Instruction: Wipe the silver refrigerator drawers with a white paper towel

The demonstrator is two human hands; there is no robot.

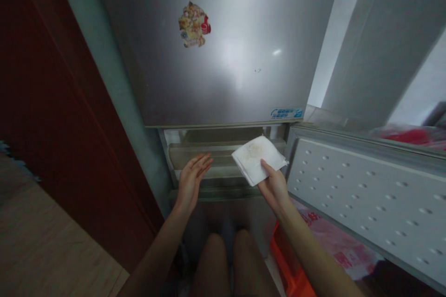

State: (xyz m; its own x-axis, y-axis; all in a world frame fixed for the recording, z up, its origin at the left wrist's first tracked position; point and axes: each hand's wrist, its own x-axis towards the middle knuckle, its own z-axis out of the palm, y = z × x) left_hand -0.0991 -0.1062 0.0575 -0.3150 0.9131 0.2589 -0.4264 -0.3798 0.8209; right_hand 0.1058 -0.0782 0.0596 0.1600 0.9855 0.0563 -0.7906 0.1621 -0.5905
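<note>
A folded white cloth (256,155) with a brownish stain is in my right hand (273,185), the thumb on top and the fingers underneath. My left hand (192,176) is raised to the left of it, holding nothing, its fingers stretched out. Both hands are in front of the fridge's lower compartment, where a drawer front (223,153) shows behind them. The lower fridge door (362,190) stands swung out to the right, its dimpled inner panel facing me. Whether my left fingers touch the drawer I cannot tell.
Above is the closed silver upper door (230,55) with a food-picture sticker (194,25). A dark red wooden door (62,102) borders the left. Under the open door lie an orange basket (287,260) and a pink-and-white plastic bag (334,239). My knees are close below.
</note>
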